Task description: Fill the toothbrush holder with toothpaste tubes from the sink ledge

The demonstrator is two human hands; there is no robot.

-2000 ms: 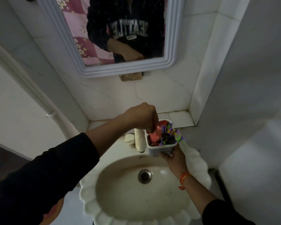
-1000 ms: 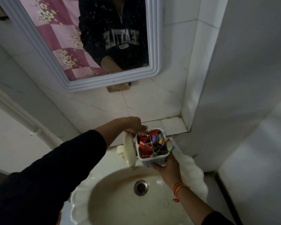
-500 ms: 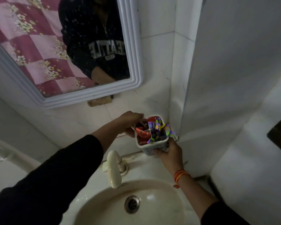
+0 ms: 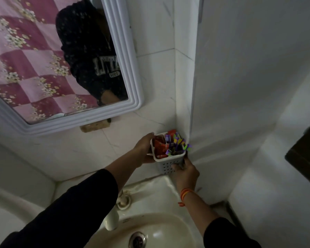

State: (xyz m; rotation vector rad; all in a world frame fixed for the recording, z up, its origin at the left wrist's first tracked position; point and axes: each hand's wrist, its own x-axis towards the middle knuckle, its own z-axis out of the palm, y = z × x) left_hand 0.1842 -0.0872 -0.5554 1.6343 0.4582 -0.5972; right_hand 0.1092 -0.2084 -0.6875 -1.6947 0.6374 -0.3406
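Observation:
A white perforated toothbrush holder [image 4: 166, 164] is held in the back right corner, against the tiled wall above the sink ledge. Red toothpaste tubes [image 4: 158, 146] fill its left compartments; purple, green and yellow pieces [image 4: 177, 144] stick out of the right side. My left hand [image 4: 144, 149] grips the holder's left rim and side. My right hand [image 4: 185, 171] cups its lower right front. Whether the holder's base touches the ledge is hidden by my hands.
A white sink [image 4: 161, 228] with a drain [image 4: 137, 239] lies below, with a white tap [image 4: 113, 219] at its back. A white-framed mirror [image 4: 131, 86] hangs on the wall at upper left. A plain white wall [image 4: 249, 86] closes the right side.
Both hands have carried the holder away from over the basin, up and back into the right corner. My left hand has gone from dipping into the holder to gripping its side.

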